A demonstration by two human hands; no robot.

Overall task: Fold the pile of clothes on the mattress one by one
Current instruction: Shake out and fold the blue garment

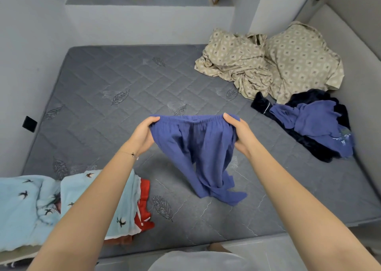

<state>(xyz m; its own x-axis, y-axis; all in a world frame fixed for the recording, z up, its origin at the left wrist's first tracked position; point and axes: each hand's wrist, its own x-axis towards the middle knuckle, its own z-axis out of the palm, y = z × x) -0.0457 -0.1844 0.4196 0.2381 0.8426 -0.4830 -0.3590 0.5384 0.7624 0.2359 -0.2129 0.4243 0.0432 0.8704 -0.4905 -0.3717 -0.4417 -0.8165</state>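
Left, a bird-print cloth (26, 208) over a red garment (144, 190) looks already folded. Left hand (142, 135) and right hand (240, 135), each grip clamped on the waistband, hold the blue trousers (195, 147) hanging unfolded over the mattress (99, 80); the crumpled pile (315, 124) at right is left to do.

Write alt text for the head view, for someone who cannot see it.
Left hand and right hand hold blue trousers by the waistband over a grey mattress, legs hanging down. A beige patterned heap and navy pile lie right; light-blue bird-print fabric left.
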